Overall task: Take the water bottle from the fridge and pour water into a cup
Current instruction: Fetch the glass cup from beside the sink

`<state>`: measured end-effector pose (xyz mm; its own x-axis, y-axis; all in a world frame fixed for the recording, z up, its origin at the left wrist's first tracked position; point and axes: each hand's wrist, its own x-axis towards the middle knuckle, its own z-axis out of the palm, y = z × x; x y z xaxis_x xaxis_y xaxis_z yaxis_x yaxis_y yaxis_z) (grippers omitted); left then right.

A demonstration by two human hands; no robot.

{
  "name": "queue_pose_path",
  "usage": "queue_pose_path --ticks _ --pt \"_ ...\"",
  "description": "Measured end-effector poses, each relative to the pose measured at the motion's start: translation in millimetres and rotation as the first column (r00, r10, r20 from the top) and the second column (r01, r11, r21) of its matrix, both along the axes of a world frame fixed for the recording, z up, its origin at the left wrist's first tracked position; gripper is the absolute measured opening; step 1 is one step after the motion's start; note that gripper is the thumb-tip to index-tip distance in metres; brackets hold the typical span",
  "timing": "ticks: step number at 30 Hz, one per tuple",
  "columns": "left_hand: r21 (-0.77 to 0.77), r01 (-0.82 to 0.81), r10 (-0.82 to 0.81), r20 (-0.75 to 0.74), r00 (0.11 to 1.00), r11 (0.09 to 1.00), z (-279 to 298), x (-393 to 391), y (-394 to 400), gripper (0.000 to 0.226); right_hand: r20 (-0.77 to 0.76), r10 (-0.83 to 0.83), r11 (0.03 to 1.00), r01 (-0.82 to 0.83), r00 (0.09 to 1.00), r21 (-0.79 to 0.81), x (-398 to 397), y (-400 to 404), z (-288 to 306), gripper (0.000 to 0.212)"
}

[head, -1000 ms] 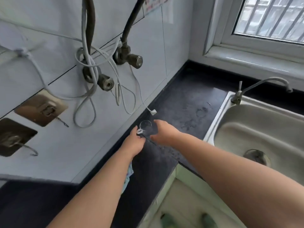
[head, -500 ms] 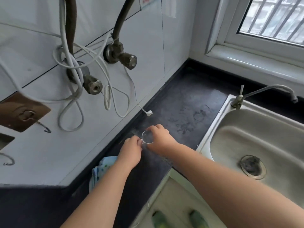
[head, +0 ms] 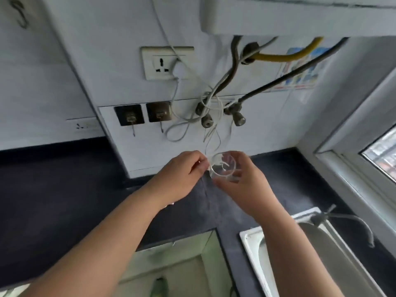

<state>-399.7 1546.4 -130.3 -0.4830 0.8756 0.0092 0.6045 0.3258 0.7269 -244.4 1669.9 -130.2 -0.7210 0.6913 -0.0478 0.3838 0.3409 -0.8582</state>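
Clear cup (head: 223, 167) held above dark counter (head: 64, 200).
Right hand (head: 242, 185) grips cup, contents indiscernible; left hand (head: 182, 176) pinches its rim.

We see 1 small clear plastic cup (head: 222, 167), empty as far as the blur lets us tell, held off the dark desk (head: 289, 189) and tilted with its open mouth turned up toward us, below the dangling white cables.

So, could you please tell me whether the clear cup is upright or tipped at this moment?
Tipped. The cup is held above the counter with its round mouth facing the camera; right hand grips it, left hand pinches its rim.
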Motion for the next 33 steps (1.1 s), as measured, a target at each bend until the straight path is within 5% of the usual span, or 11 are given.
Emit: queue_pose_path --ticks 8,15,24,33 --pt "0.068 -0.398 0.401 -0.034 0.915 0.915 17 15 -145 0.021 -0.005 0.431 0.902 -0.431 0.902 -0.002 -50 -81 24 0.048" --pt "0.085 -0.722 0.727 -0.056 0.685 0.687 12 52 -302 0.016 0.022 0.763 0.646 -0.763 0.646 0.005 -95 -216 21 0.045" --pt "0.138 -0.943 0.951 0.023 0.309 0.303 5 99 -485 0.023 0.123 0.946 0.298 -0.954 0.301 0.041 -122 -414 30 0.041" --pt "0.151 -0.988 1.000 -0.003 0.023 0.023 18 157 -700 0.021 0.084 0.996 0.025 -0.999 0.028 0.043 -113 -651 42 0.046"
